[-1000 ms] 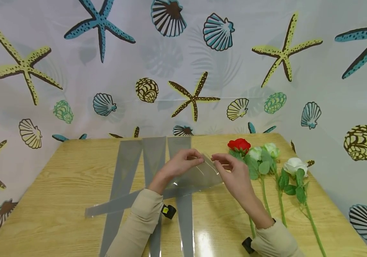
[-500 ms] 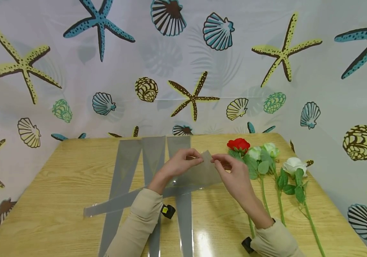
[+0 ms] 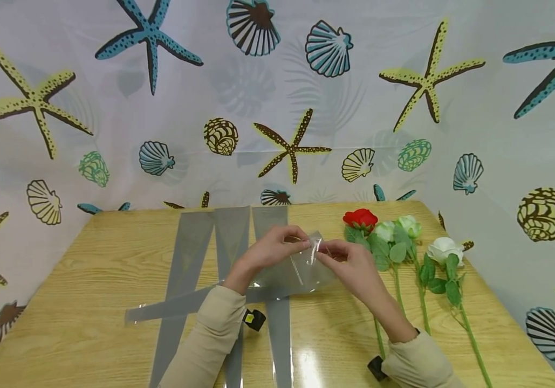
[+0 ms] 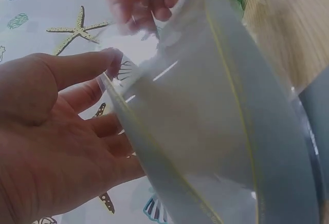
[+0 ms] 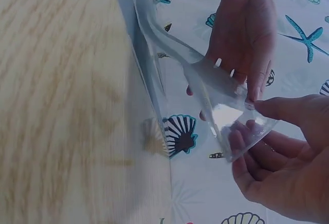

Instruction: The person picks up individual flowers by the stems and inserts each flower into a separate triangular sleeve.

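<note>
A clear plastic flower sleeve (image 3: pixel 313 272) with grey bands is held up off the table at its far corner. My left hand (image 3: pixel 277 248) pinches the edge of that corner between thumb and fingers. Close beside it, the right hand (image 3: pixel 355 267) pinches the same corner, with the fingertips of both hands almost together. Thin gold lines run along the sleeve (image 4: pixel 195 111) in the left wrist view. In the right wrist view, the thumb and fingers of the right hand (image 5: pixel 293 157) take the plastic from both sides, and the film (image 5: pixel 221 100) bends towards the tip.
Several more grey-banded sleeves (image 3: pixel 192 231) lie flat on the wooden table (image 3: pixel 97 269), partly under the held one. To the right lie artificial roses: a red one (image 3: pixel 361 218), pale green ones (image 3: pixel 408 226) and a white one (image 3: pixel 446 250). A shell-print cloth (image 3: pixel 180 118) hangs behind.
My right hand has moved slightly left, closer to the left hand. The plastic between them, flat half a second ago, is now bent and shiny. The left hand has barely moved.
</note>
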### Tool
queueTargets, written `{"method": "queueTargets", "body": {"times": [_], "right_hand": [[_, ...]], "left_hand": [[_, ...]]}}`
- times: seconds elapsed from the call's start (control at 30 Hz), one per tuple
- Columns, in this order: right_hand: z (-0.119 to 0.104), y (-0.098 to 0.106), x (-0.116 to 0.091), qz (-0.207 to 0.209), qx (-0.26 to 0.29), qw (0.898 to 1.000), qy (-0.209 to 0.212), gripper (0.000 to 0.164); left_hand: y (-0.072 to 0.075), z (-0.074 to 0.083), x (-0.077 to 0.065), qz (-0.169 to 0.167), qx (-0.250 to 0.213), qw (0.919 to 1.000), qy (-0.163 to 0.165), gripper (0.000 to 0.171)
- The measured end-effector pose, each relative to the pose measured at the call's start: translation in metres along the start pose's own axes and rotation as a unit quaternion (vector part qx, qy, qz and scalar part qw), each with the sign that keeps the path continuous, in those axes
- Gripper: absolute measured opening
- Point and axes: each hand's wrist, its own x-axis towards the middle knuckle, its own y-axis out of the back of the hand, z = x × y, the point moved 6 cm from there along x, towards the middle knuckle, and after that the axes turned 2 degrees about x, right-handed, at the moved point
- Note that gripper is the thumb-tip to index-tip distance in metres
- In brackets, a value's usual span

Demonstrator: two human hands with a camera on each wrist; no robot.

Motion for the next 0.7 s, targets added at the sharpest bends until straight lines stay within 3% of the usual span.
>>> {"method": "queueTargets", "body": {"times": [0.17,0.33,0.53,0.7], "right_hand": [[0.004,-0.005,0.001,-0.066,0.1,0.992,-0.027,0.035],[0.009,-0.012,0.001,-0.151,0.204,0.966,-0.05,0.039],[0.015,-0.02,0.0,-0.221,0.237,0.944,-0.061,0.044],[0.018,-0.023,0.001,-0.239,0.245,0.937,-0.076,0.041]], "left_hand": [[-0.003,0.001,0.0,-0.019,0.007,0.9998,0.0,0.019],[-0.005,0.002,0.0,-0.032,0.013,0.9994,-0.003,0.021],[-0.011,0.006,-0.001,-0.059,0.008,0.9978,-0.03,0.02],[-0.014,0.007,-0.001,-0.068,0.006,0.9965,-0.048,0.02]]}}
